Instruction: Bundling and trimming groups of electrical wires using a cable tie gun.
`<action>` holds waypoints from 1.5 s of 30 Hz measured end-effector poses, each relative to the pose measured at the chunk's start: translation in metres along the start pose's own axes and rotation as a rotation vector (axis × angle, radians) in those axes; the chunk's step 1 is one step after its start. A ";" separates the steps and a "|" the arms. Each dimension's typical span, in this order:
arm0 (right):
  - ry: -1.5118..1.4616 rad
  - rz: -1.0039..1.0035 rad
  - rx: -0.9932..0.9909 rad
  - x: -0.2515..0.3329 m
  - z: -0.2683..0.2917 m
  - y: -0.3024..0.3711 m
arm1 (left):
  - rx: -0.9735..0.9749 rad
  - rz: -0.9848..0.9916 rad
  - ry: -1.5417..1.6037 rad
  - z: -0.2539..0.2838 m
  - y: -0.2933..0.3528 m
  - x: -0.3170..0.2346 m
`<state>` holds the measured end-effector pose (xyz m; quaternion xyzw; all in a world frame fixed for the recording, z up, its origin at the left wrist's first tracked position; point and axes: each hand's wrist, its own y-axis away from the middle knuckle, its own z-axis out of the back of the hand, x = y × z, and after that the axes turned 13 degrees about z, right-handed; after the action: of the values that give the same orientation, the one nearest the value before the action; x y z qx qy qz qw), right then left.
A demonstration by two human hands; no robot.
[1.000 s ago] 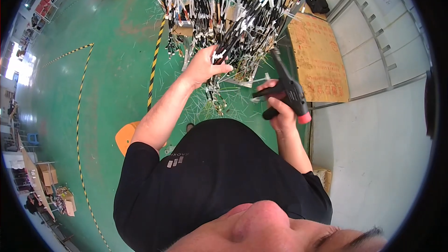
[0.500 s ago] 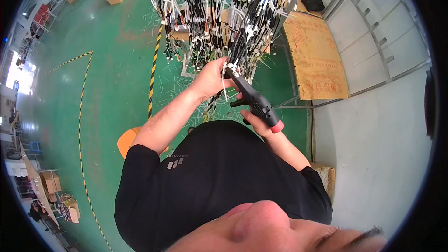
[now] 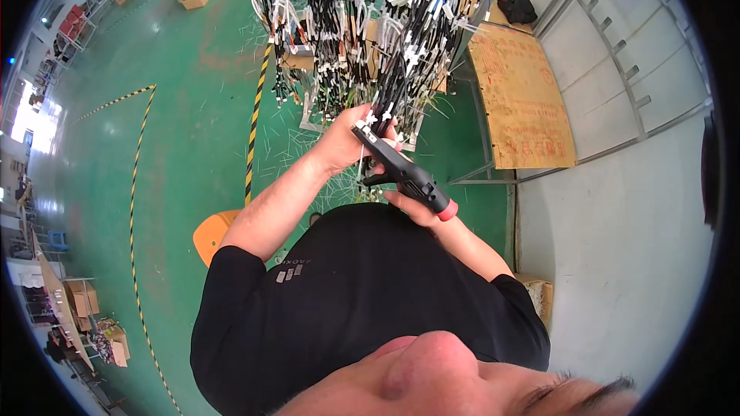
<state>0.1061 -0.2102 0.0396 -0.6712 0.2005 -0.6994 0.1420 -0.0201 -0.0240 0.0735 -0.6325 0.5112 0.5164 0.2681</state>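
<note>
1. The black cable bundle point(image 3: 395, 91), upper centre, is pinched in the grip of the left hand point(image 3: 341, 141); probably springy, it is best held near its lower end.
2. The cable-tie gun point(image 3: 416, 182), at centre, likely rigid, is clasped by the right hand point(image 3: 418, 211).

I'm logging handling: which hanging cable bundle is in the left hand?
The black bundle slanting toward the person into the left hand, beside the black tool; other bundles hang farther away.

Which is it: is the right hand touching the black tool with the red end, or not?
Touching: the head view shows the right hand gripping the black tool from underneath.
</note>
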 end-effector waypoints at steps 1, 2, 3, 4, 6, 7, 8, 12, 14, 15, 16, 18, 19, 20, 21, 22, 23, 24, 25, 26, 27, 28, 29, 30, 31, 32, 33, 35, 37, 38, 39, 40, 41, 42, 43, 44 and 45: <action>0.058 0.083 0.045 -0.001 0.002 0.001 | -0.006 0.012 0.009 0.000 0.004 -0.002; 0.054 0.074 0.021 0.004 0.003 0.001 | -0.016 0.042 0.062 0.003 0.005 -0.004; 0.095 0.099 -0.012 0.007 0.007 0.003 | -0.099 0.009 0.058 0.007 0.001 0.002; 0.134 0.126 -0.048 0.006 0.011 0.005 | -0.128 -0.047 -0.095 0.012 0.005 0.001; 0.120 0.262 -0.146 -0.023 0.028 0.015 | -0.119 0.039 -0.025 0.020 0.006 0.002; 0.163 0.256 -0.150 -0.022 0.034 0.011 | -0.125 0.038 -0.027 0.019 0.008 0.000; 0.211 0.247 -0.156 -0.009 0.036 0.002 | -0.125 0.052 -0.061 0.015 0.010 -0.005; 0.030 0.119 -0.045 0.010 0.041 -0.025 | 0.071 0.113 -0.029 0.021 0.005 -0.005; 0.102 0.345 0.096 0.004 0.047 -0.039 | 0.177 0.116 0.009 0.024 0.003 -0.011; -0.024 0.221 0.034 0.007 0.041 -0.037 | 0.227 0.126 0.063 0.027 0.002 -0.011; 0.000 0.189 0.032 0.006 0.040 -0.037 | 0.229 0.135 0.073 0.030 0.003 -0.013; 0.099 0.184 0.061 0.001 0.044 -0.037 | 0.219 0.118 0.103 0.031 0.005 -0.015; 0.097 0.188 0.059 0.000 0.044 -0.036 | 0.185 0.128 0.084 0.034 0.006 -0.014; 0.091 0.186 0.016 0.000 0.042 -0.034 | 0.121 0.068 0.051 0.032 0.006 -0.010; 0.085 0.181 -0.026 0.000 0.038 -0.031 | 0.056 0.009 0.019 0.030 0.007 -0.007; -0.063 0.098 -0.121 -0.002 0.033 -0.024 | -0.009 0.008 0.013 0.030 0.006 -0.004; -0.069 0.094 -0.117 -0.003 0.032 -0.021 | -0.075 0.016 -0.009 0.030 0.006 -0.002; -0.095 0.064 -0.125 -0.003 0.033 -0.019 | -0.143 0.025 -0.030 0.029 0.005 0.001; -0.121 0.030 -0.130 -0.003 0.034 -0.016 | -0.188 0.007 -0.085 0.023 0.006 -0.003; -0.139 -0.032 -0.133 -0.006 0.037 -0.012 | -0.208 -0.007 -0.070 0.016 0.006 -0.007; -0.173 0.004 -0.137 -0.008 0.038 -0.011 | -0.228 -0.021 -0.053 0.013 0.005 -0.009; -0.208 0.042 -0.140 -0.009 0.040 -0.012 | -0.213 -0.043 -0.125 0.016 0.006 -0.011; -0.173 -0.008 -0.150 -0.003 0.044 -0.011 | -0.204 -0.028 -0.109 0.016 0.008 -0.011; -0.184 -0.007 -0.185 0.000 0.044 -0.010 | -0.195 -0.014 -0.093 0.015 0.010 -0.013; -0.191 -0.006 -0.225 0.002 0.044 -0.009 | -0.127 0.022 -0.048 0.014 0.014 -0.017; -0.147 -0.035 -0.245 0.004 0.045 -0.007 | -0.069 -0.007 -0.003 0.013 0.016 -0.017; -0.149 -0.039 -0.243 0.006 0.042 -0.006 | -0.009 -0.036 0.041 0.011 0.017 -0.016; 0.030 -0.008 -0.264 0.013 0.036 -0.009 | -0.092 -0.024 -0.057 0.015 0.017 -0.009; 0.077 -0.047 -0.266 0.025 0.031 -0.012 | -0.150 -0.015 -0.048 0.014 0.016 -0.007; 0.122 -0.086 -0.268 0.028 0.030 -0.013 | -0.185 -0.004 -0.051 0.013 0.017 -0.008; 0.123 -0.086 -0.269 0.025 0.032 -0.011 | -0.220 0.007 -0.055 0.012 0.018 -0.010; 0.074 0.032 -0.239 0.019 0.035 -0.010 | -0.219 0.006 -0.063 0.014 0.018 -0.011; 0.025 0.149 -0.208 0.016 0.040 -0.010 | -0.224 0.003 -0.061 0.016 0.018 -0.012; 0.080 0.202 -0.146 0.020 0.053 -0.014 | -0.196 0.027 -0.021 0.016 0.019 -0.015; 0.159 0.201 -0.138 0.032 0.063 -0.018 | -0.175 0.047 0.025 0.017 0.022 -0.019; 0.226 0.222 -0.143 0.031 0.077 -0.018 | -0.143 0.044 0.065 0.017 0.023 -0.022; 0.218 0.226 -0.151 0.034 0.087 -0.020 | -0.146 0.040 0.069 0.018 0.024 -0.025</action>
<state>0.1922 -0.2168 0.0809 -0.5735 0.3407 -0.7305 0.1462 -0.0477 -0.0068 0.0954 -0.6575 0.4937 0.5353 0.1934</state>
